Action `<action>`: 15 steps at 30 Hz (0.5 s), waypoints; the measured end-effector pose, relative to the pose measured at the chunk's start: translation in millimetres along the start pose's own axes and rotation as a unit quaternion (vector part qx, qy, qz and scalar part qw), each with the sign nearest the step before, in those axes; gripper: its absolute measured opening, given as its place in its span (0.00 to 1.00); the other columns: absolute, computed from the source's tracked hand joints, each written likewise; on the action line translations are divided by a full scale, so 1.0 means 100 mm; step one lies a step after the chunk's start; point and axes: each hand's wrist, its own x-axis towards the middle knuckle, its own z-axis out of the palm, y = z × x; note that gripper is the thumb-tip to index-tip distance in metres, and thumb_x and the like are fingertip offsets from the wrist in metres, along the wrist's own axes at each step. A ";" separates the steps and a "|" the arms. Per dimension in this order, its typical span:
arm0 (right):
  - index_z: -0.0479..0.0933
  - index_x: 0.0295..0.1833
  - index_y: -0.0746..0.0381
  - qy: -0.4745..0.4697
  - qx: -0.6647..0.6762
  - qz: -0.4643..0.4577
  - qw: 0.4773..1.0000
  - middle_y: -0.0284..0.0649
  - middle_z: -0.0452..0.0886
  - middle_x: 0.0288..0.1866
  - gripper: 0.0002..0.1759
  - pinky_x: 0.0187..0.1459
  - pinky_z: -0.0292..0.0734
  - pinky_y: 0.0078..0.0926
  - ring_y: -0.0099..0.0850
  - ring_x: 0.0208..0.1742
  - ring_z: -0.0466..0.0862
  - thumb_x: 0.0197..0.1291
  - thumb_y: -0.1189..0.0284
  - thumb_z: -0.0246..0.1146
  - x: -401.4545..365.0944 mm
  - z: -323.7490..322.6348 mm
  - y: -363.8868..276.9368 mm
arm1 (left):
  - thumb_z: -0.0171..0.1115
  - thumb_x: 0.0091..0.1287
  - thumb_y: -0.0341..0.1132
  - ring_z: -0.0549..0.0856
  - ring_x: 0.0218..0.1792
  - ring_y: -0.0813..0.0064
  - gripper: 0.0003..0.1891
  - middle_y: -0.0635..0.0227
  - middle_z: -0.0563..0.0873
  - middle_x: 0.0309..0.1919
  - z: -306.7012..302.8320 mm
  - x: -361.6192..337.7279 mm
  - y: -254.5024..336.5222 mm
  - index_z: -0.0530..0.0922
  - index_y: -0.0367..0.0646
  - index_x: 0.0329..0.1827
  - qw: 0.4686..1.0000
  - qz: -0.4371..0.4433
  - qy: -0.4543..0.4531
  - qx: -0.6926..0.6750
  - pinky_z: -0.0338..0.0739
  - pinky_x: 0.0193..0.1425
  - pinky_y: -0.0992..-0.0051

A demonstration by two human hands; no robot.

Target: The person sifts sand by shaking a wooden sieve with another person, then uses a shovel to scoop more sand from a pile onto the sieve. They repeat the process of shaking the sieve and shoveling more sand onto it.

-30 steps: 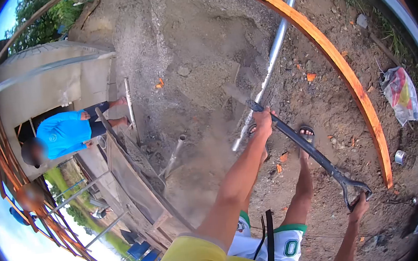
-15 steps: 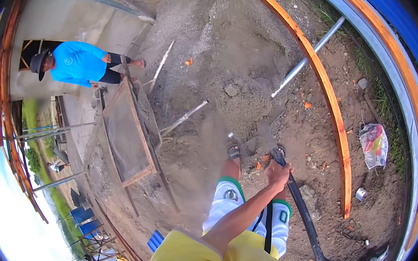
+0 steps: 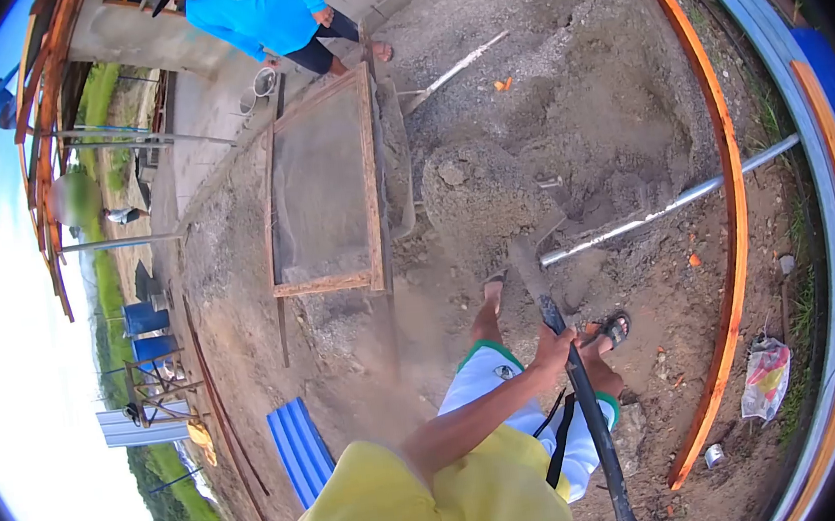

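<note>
Black shovel [image 3: 597, 424] slants through the left hand [image 3: 554, 350], fingers closed around its shaft, blade end toward the grey heap [image 3: 477, 204] (right hand unseen, grip unclear).

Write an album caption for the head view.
Left hand gripping a shovel beside a grey heap, while a co-worker in blue stands by a wood-framed screen.

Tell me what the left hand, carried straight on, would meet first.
The left hand already grips the long black shovel shaft; beyond it, the long orange wooden beam probably lies in line, depth unclear.
</note>
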 end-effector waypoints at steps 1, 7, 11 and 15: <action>0.65 0.23 0.57 -0.013 0.000 -0.003 1.000 0.30 0.63 0.13 0.20 0.14 0.64 0.24 0.23 0.11 0.65 0.60 0.60 0.62 -0.12 0.15 0.00 | 0.56 0.68 0.30 0.83 0.26 0.72 0.15 0.62 0.80 0.28 -0.28 0.19 0.07 0.60 0.36 0.49 0.999 0.019 0.035 -0.017 0.79 0.28 0.72; 0.65 0.23 0.57 -0.138 -0.009 -0.004 0.990 0.30 0.64 0.14 0.19 0.14 0.64 0.25 0.23 0.11 0.66 0.60 0.60 0.62 -0.87 0.90 -0.08 | 0.59 0.65 0.30 0.81 0.25 0.71 0.09 0.64 0.78 0.26 -1.83 0.59 0.95 0.70 0.35 0.43 0.987 0.058 0.139 -0.057 0.76 0.26 0.69; 0.67 0.22 0.57 -0.282 -0.013 0.055 0.958 0.32 0.65 0.12 0.20 0.13 0.65 0.25 0.24 0.10 0.67 0.60 0.60 0.64 -1.85 1.94 -0.66 | 0.62 0.57 0.31 0.82 0.26 0.68 0.14 0.60 0.81 0.28 -3.09 1.37 1.09 0.74 0.29 0.41 0.965 0.025 0.252 -0.074 0.76 0.28 0.68; 0.69 0.25 0.56 -0.408 -0.101 0.156 0.894 0.32 0.68 0.16 0.16 0.14 0.65 0.25 0.24 0.13 0.70 0.61 0.62 0.63 -2.20 2.98 -0.72 | 0.60 0.57 0.30 0.83 0.32 0.63 0.13 0.57 0.81 0.29 -4.19 1.89 1.30 0.75 0.30 0.42 0.915 0.088 0.365 0.146 0.78 0.36 0.64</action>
